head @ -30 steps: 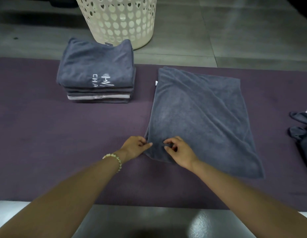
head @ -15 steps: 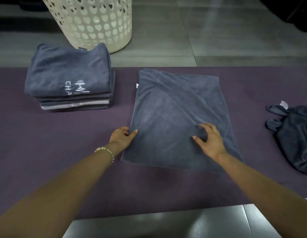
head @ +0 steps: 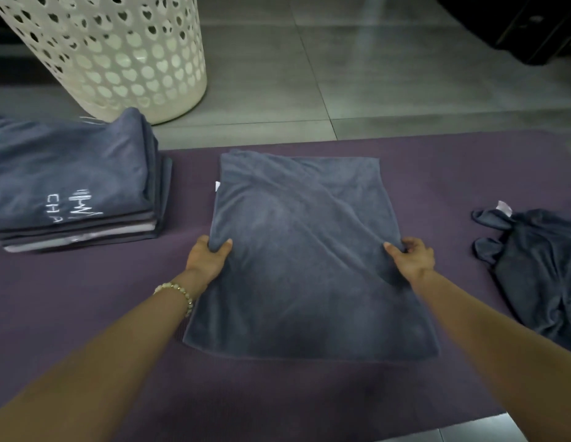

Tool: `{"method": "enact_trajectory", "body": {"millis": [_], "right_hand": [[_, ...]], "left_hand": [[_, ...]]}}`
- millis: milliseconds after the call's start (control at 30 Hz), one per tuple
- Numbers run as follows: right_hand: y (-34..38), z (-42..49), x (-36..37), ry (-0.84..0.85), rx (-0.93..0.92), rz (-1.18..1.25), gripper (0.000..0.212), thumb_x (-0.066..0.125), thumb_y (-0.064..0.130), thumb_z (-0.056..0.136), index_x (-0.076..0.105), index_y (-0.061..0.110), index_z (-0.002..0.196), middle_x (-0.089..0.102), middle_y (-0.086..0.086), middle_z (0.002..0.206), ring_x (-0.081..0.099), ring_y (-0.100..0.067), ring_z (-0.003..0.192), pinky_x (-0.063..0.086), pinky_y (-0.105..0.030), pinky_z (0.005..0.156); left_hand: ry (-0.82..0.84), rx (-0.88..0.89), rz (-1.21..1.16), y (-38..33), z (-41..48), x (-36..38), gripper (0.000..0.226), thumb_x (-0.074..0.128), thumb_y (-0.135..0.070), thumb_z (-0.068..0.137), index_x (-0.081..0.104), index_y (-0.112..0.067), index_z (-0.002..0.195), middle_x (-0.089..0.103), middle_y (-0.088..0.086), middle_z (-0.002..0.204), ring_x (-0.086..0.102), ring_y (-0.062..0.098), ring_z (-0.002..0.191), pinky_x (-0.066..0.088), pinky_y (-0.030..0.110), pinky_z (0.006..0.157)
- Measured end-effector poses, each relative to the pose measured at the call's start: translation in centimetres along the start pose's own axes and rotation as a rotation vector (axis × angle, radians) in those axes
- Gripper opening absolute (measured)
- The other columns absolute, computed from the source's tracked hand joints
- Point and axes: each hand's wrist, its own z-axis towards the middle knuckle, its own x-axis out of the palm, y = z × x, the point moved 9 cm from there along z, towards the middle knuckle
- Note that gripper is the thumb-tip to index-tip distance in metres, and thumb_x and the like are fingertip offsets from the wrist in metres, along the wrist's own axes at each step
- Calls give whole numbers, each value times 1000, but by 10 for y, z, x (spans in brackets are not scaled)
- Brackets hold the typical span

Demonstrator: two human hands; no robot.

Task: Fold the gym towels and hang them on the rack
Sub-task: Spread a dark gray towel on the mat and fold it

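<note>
- Left grip [head: 207, 261] and right grip [head: 411, 256] each clench a side edge of the grey towel [head: 303, 282], spread flat in front and right of the basket [head: 118, 59]
- Basket's inside hidden; folded stack [head: 70, 173] just before it

Mat [head: 277, 393]: purple, long and flat, spread out over the floor.
Basket [head: 118, 59]: white and round with lots of little heart holes, standing up just past the mat's far edge, on the left.
Floor [head: 341, 74]: grey shiny tiles with thin lines, past the mat's far edge.
Dark thing [head: 539, 27]: black, well past the mat's right end; can't tell what it is.
</note>
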Motion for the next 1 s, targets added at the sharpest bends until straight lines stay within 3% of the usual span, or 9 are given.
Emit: {"method": "enact_trajectory", "body": {"millis": [100,233,367,467,567,633,733,867,1000], "right_hand": [[-2,15,-3,-61,29,48,45,68,42,84,58,9,114,51,-16,130,47,-36,123,41,-45,104],[-1,24,-3,-60,11,-9,30,68,35,85,58,11,70,61,-17,96,56,-32,94,47,-43,94],[-5,24,-19,-150,-5,74,22,68,24,87,63,3,87,65,-17,96,61,-36,101,46,-39,93],[4,16,-26,-157,-88,58,21,68,23,87,54,7,84,62,-15,93,60,-35,100,46,-40,90],[6,5,-24,-21,-102,-28,39,72,35,82,47,10,66,56,-10,72,61,-34,82,44,-34,65],[-3,-11,-18,132,-60,-67,42,73,39,81,50,12,57,57,-5,62,58,-23,65,41,-30,54],[-25,-38,-11,284,-15,7,29,76,40,77,68,12,76,67,0,77,64,-18,74,52,-31,70],[-39,-65,-16,247,-61,105,33,67,35,86,67,3,93,68,-8,91,63,-22,83,50,-36,82],[-44,-87,-25,159,-56,261,39,62,33,91,58,-6,95,65,-17,92,58,-25,78,47,-30,65]], "left_hand": [[-12,28,-30,2,2,0,26,55,-34,94,47,-12,106,54,8,101,52,24,94,37,28,79],[-88,12,-43,17,4,-14,28,61,-31,91,46,-9,101,53,8,97,50,21,90,37,29,79],[-118,19,22,24,6,-22,29,60,-28,92,61,1,90,60,15,86,55,25,83,38,30,71],[-64,5,69,23,3,-18,32,61,-31,91,63,0,90,62,12,86,57,25,83,40,30,71],[66,-18,129,28,-4,-18,36,67,-42,85,69,-7,91,69,5,88,64,22,85,50,30,78],[224,-84,99,38,-20,-16,27,73,-42,80,68,-17,86,68,-4,85,65,12,80,49,22,70],[349,-128,75,52,-42,-14,23,72,-44,78,66,-22,82,69,-8,83,65,8,77,47,18,63],[274,-123,-60,51,-59,-19,26,64,-46,85,64,-19,84,68,-4,81,65,12,76,47,21,62],[198,-102,-140,42,-73,-25,30,61,-43,89,65,-13,85,68,3,83,64,16,74,48,25,68]]}}
